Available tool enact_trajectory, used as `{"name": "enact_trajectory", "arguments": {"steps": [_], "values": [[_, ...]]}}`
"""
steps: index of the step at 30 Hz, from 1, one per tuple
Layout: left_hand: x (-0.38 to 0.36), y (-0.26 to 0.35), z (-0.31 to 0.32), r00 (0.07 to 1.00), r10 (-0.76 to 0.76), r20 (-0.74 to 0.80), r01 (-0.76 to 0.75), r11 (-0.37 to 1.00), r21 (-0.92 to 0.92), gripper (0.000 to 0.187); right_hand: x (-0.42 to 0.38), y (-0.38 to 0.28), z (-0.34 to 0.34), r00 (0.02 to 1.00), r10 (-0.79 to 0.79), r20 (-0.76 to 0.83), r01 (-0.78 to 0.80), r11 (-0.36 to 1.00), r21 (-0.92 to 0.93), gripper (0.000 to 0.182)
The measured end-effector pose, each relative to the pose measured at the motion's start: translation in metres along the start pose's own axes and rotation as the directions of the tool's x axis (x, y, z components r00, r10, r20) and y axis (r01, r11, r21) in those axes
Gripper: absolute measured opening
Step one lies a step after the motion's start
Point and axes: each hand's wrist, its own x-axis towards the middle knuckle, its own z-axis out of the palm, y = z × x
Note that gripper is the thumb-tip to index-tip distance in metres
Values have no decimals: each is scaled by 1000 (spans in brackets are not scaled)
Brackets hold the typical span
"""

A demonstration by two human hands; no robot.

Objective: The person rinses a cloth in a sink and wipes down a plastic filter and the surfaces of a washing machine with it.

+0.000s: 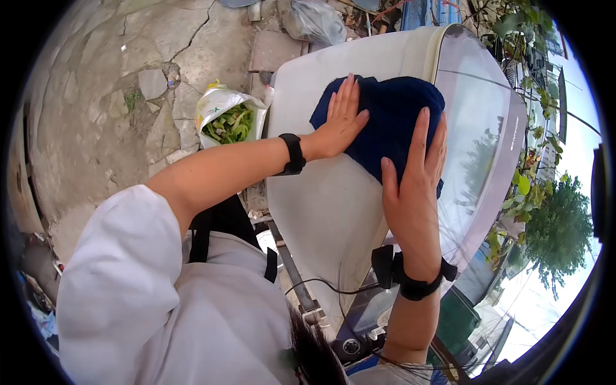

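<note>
A dark blue cloth [385,122] lies spread over a white, box-shaped appliance [321,199] with a glossy panel [471,122] along its right side. My left hand [337,125] rests flat on the cloth's left part, fingers stretched out and close together. On the right part of the cloth, my right hand [416,186] lies with its fingers extended and the thumb apart. Neither hand is wrapped around anything. Each wrist wears a black strap.
Left of the appliance, a white plastic bag [204,106] of green leaves stands on cracked concrete [96,115]. A clear plastic bag [314,20] lies at the top. A thin black cable [333,289] runs near my right wrist. Leafy vines [526,186] grow along the right.
</note>
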Motion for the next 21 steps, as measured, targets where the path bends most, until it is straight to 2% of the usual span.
{"name": "enact_trajectory", "arguments": {"steps": [3, 4, 5, 6, 7, 9, 12, 13, 14, 15, 16, 19, 21], "values": [[75, -14, -26, 995, 74, -65, -73, 997, 11, 74, 71, 28, 7, 983, -102, -154, 93, 994, -64, 74], [94, -15, -40, 997, 82, -7, -82, 996, -19, 75, 93, 36, 10, 973, -118, -199, 108, 992, -59, 73], [114, -19, -52, 991, 114, 68, -110, 992, -60, 75, 113, 49, 6, 980, -113, -167, 106, 993, -51, 75], [140, -40, -50, 994, 107, 26, -105, 992, -73, 62, 126, 34, -9, 997, -24, -80, 24, 1000, -3, 82], [157, -55, -54, 971, 218, 95, -206, 971, -118, 70, 132, 37, -4, 992, -47, -121, 38, 997, -72, 82], [158, -50, -59, 955, 273, 118, -255, 956, -144, 68, 140, 41, 4, 974, -103, -200, 60, 975, -212, 81], [143, -91, -29, 949, 313, -39, -305, 943, 131, 69, 121, 30, 7, 973, -96, -208, 64, 986, -157, 79], [132, -99, -11, 884, 401, -241, -309, 888, 341, 54, 112, 26, 7, 973, -97, -210, 66, 987, -150, 79], [104, -61, -21, 965, 213, -152, -189, 969, 156, 64, 100, 20, 4, 974, -123, -189, 90, 980, -175, 77], [70, -16, -32, 999, 31, -27, -31, 999, -17, 75, 86, 23, 12, 967, -144, -212, 97, 972, -215, 74], [49, -12, -24, 999, 25, -20, -25, 1000, -1, 76, 71, 27, 21, 957, -168, -236, 106, 961, -256, 73], [-20, -9, 5, 997, -32, 65, 29, 999, 46, 75, 16, -2, 11, 993, -57, -105, 38, 984, -173, 71], [-68, 1, 22, 995, -4, 100, -2, 998, 56, 71, -26, -10, 13, 999, 25, -37, -30, 988, -152, 73]]}}
